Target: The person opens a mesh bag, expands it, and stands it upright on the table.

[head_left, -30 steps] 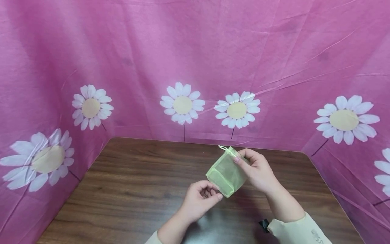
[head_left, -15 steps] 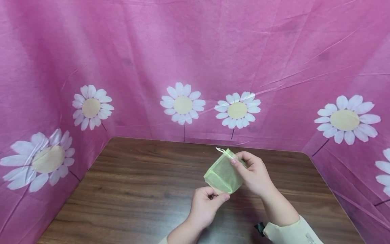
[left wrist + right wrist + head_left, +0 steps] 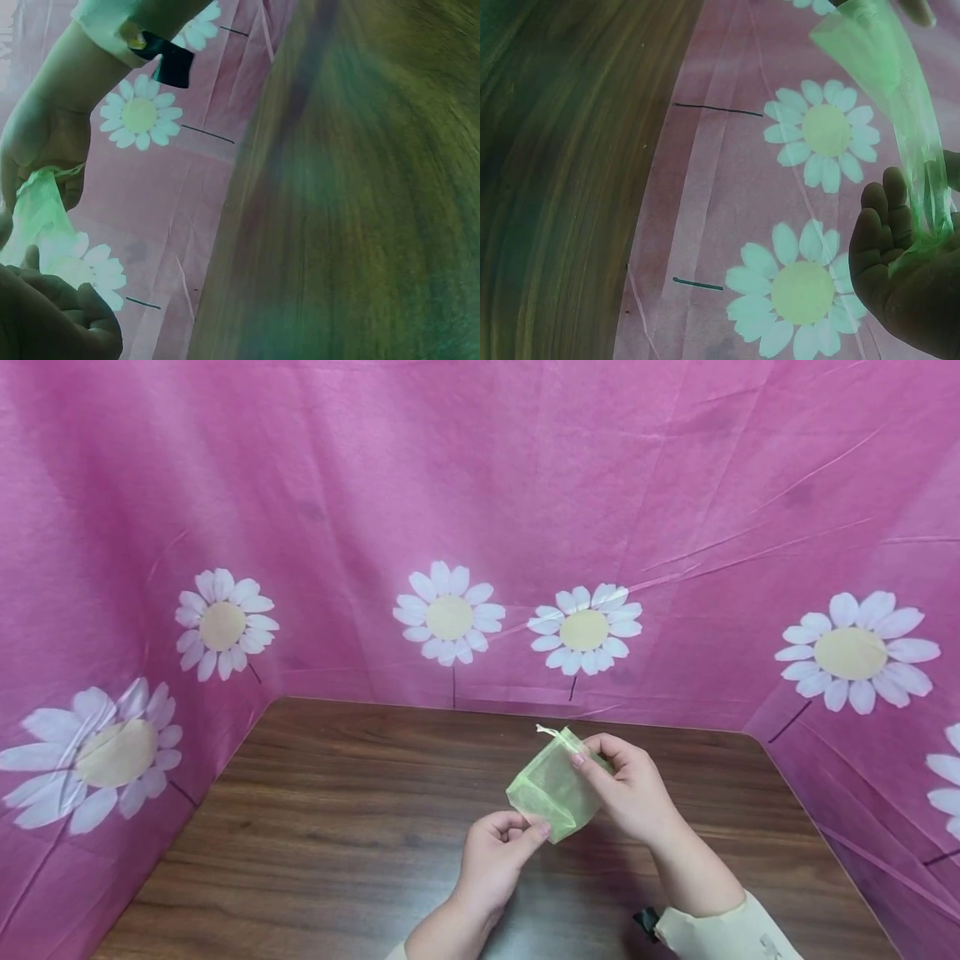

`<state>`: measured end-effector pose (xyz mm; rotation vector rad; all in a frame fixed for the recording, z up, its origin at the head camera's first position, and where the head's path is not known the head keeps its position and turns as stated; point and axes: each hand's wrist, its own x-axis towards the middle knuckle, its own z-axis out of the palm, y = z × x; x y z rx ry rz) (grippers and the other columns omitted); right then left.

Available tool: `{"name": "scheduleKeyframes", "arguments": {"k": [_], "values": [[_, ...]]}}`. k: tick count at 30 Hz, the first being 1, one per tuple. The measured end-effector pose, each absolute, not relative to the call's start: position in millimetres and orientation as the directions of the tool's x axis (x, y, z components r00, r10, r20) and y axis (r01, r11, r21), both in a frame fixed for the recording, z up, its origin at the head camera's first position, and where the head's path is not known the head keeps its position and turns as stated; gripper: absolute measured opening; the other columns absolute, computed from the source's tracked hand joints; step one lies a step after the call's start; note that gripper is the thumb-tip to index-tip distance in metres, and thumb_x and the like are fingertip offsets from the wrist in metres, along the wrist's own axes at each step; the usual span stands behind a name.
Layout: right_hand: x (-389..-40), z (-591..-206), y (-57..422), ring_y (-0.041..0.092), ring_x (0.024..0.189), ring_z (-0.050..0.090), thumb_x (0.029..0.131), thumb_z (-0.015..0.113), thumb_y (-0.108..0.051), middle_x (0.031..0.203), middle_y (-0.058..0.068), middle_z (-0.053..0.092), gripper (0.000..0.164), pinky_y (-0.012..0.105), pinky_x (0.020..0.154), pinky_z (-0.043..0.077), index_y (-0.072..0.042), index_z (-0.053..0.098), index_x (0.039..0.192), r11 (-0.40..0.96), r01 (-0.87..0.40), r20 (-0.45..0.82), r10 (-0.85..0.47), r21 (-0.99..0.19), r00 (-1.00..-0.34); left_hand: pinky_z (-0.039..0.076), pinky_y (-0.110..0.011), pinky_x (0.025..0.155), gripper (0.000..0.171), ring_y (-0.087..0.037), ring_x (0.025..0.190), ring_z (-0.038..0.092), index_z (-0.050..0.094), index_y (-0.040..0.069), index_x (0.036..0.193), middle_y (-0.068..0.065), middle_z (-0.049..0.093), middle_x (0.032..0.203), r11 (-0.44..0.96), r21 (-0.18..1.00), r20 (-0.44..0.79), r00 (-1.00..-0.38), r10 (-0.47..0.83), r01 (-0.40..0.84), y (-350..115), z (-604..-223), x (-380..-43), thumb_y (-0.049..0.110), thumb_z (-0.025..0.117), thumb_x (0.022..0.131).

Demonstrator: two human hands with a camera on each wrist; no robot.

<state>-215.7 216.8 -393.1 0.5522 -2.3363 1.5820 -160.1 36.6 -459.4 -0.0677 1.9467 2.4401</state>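
A sheer light-green drawstring pouch [image 3: 553, 785] is held up above the table, tilted, with a pale cord loop [image 3: 547, 729] sticking out at its upper left. My right hand [image 3: 636, 789] pinches the pouch's upper right side near the cord, thumb on the near face. At the lower left corner, my left hand [image 3: 491, 860] pinches the fabric between thumb and fingers. In the right wrist view the pouch [image 3: 889, 82] stretches from my right hand [image 3: 907, 277] up toward the other hand. The left wrist view has the pouch [image 3: 41, 214] between both hands.
A dark brown wood-grain table [image 3: 315, 827] lies under the hands. Pink cloth [image 3: 337, 510] printed with white daisies hangs around its back and sides. A small black piece [image 3: 647, 922] sits at the right sleeve cuff [image 3: 720, 931].
My left hand's fingers have closed on the pouch's lower corner, where they were only alongside it a second ago. The pouch and both hands have shifted slightly.
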Motion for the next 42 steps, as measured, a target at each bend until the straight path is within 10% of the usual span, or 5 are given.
{"name": "scheduleKeyframes", "arguments": {"k": [14,29,42], "values": [[-216,-394,221,0.008,0.061,0.061,0.1,0.067,0.001,0.081,0.006,0.066,0.008,0.028,0.051,0.055,0.002,0.068,0.093,0.346,-0.431,0.391,-0.181,-0.833,-0.902,0.045,-0.02,0.061,0.014,-0.006,0.07,0.052,0.072,-0.011,0.103,0.002,0.074,0.095,-0.297,0.949,-0.102,-0.994,0.03,-0.107,33,-462,-164,0.002,0.072,0.096],[-217,-393,224,0.01,0.061,0.063,0.102,0.066,-0.004,0.079,0.007,0.068,0.011,0.032,0.051,0.056,0.002,0.068,0.093,0.367,-0.372,0.317,-0.201,-0.853,-0.927,0.045,-0.02,0.06,0.013,-0.006,0.062,0.038,0.071,0.014,0.092,0.005,0.052,0.083,-0.484,0.843,-0.214,-0.972,0.102,-0.236,27,-462,-173,0.012,0.067,0.103],[-223,-398,228,0.009,0.064,0.061,0.103,0.065,-0.004,0.076,0.004,0.065,0.012,0.03,0.057,0.054,0.001,0.067,0.093,0.395,-0.355,0.258,-0.279,-0.847,-0.925,0.043,-0.021,0.062,0.018,-0.005,0.061,0.036,0.072,0.01,0.099,0.008,0.037,0.066,-0.502,0.831,-0.208,-0.971,0.121,-0.241,18,-456,-172,0.02,0.061,0.108]]}}
